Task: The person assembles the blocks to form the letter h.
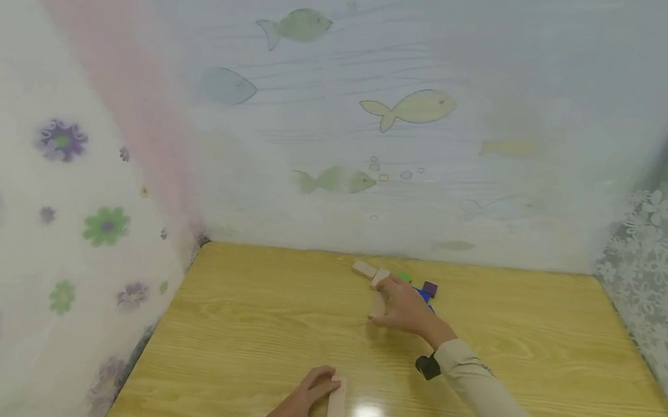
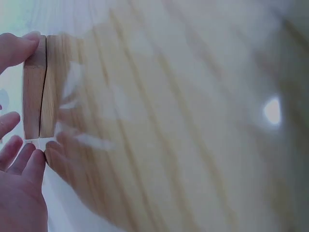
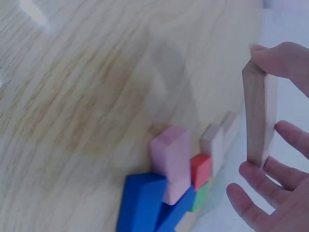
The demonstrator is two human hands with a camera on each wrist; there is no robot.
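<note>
My left hand holds a plain wooden block by its two short ends, near the front of the table. In the left wrist view the thumb presses one end of this block and the fingertips meet the other; it stands on the glossy tabletop. Farther back, my right hand pinches a second plain wooden block lengthwise between thumb and fingers. The right wrist view shows that block in its grip, beside a cluster with a pink block, a blue block and a red block.
The wood-grain table meets a wall painted with fish at its back edge. A purple block, a green block and a plain block lie near that edge. A black wrist camera hangs below the right wrist.
</note>
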